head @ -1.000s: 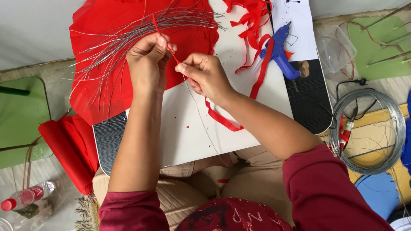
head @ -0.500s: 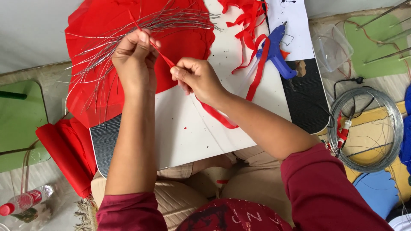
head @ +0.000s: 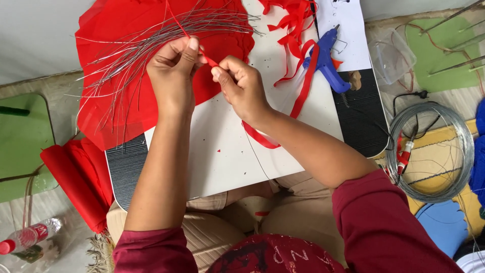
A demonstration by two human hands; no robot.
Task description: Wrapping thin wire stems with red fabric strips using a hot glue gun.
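Head camera, looking down over a lap: well to the left of the hands sits one green flat plastic board, and below it, near the bottom corner, one clear plastic bottle with a red cap lies on its side. Nearer, one folded wad of red crepe paper hangs off the edge of one white rectangular work board resting across the knees. Above and behind the left hand spreads one large crinkled sheet of red paper, with a loose fan of thin grey metal wires, too many to count, lying across it.

The left hand, forearm reaching straight up from the lap, is closed in a pinch on a single thin wire partly wrapped in narrow red paper tape, thumb and fingers curled round it. The right hand, forearm angled in from the lower right, touches the same wrapped wire from the other side, fingertips pressed shut on the tape; the tape's loose tail loops down beneath that wrist over the white board.

Right of the hands lie a tangle of red paper strips, one blue hot-glue gun, one clear plastic tub, and, farthest right, one round coil of grey steel wire.
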